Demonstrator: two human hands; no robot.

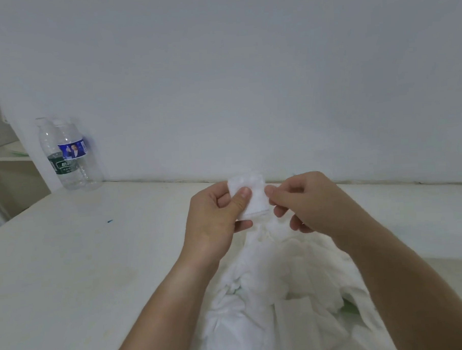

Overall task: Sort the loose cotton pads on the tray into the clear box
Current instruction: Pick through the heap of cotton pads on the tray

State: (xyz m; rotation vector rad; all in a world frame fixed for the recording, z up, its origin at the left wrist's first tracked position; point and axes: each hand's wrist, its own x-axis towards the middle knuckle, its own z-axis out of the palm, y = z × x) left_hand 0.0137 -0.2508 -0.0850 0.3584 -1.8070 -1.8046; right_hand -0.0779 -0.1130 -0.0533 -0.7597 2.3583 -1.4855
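left hand point(215, 215) pinches a soft square cotton pad point(250, 197) between thumb and fingers; right hand point(302, 198) nips its edge, above a fluffy white heap point(277, 292).

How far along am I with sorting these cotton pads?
Done: cannot tell, since the clear box is out of view. In hand: one cotton pad, pinched between the left hand and the right hand above the table. Left: a large heap of loose pads lies under the wrists, so most of the job looks unfinished.
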